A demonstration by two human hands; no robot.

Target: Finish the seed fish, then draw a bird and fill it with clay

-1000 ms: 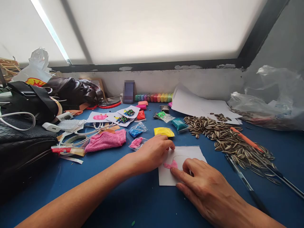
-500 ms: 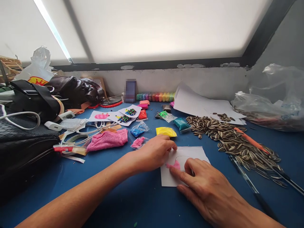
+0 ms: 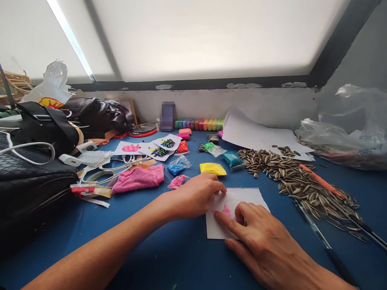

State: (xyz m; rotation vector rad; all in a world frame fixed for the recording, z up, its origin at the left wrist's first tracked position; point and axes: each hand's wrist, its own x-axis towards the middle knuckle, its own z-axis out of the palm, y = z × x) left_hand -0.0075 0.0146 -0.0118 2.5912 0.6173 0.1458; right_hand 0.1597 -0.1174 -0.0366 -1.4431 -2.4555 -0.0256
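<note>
A small white sheet of paper lies on the blue table, with a thin drawn outline and pink modelling clay flattened inside part of it. My left hand is curled over the sheet's upper left corner, its fingertips against the paper; its thumb is mostly hidden. The index finger of my right hand stretches onto the left end of the pink clay. The right thumb is spread apart near the sheet's lower edge, other fingers bent. A yellow clay packet lies just beyond my left hand.
Sunflower seeds spread across the right, with an orange tool and a pen among or beside them. Pink cloth, cables and a black bag lie left. Decorated papers and clay packets sit farther back.
My right index fingertip has shifted slightly left over the edge of the pink clay. The left hand stays on the paper; the whole view has moved a little.
</note>
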